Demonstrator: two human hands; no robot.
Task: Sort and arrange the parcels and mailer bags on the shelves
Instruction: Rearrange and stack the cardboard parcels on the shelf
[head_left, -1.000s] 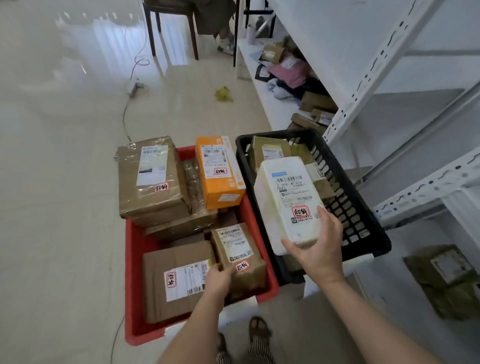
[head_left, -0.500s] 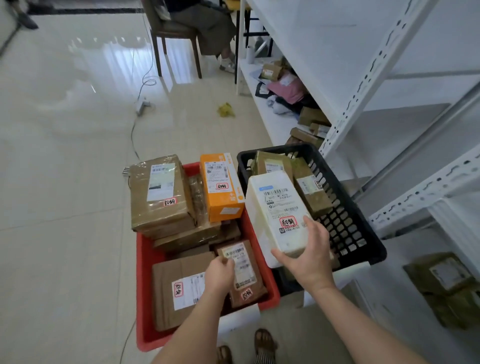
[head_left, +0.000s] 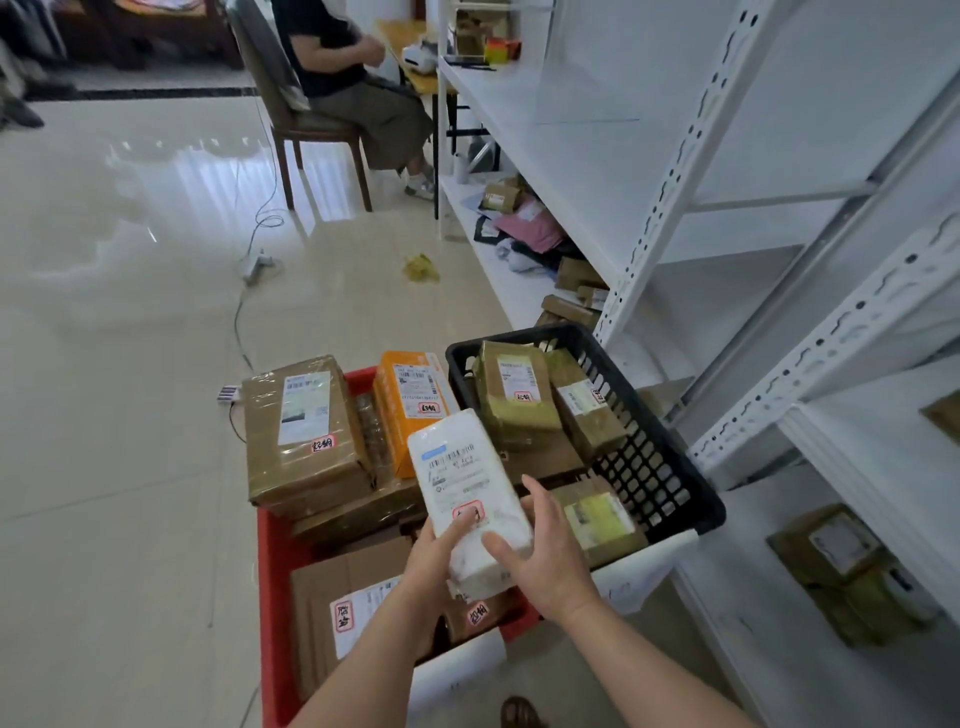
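Both hands hold the white parcel (head_left: 470, 488) above the red crate (head_left: 272, 582): the left hand (head_left: 434, 551) curls under its near edge with the thumb on the label, and the right hand (head_left: 540, 551) wraps its side, probably so the label faces up for reading. Beyond, the black basket (head_left: 670, 467) keeps brown parcels beside the white shelves (head_left: 649, 171), within easy reach.

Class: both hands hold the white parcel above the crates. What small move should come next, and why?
Probably carry the white parcel rightward toward the white shelves. Both the left hand and right hand already grip it clear of the red crate and black crate.
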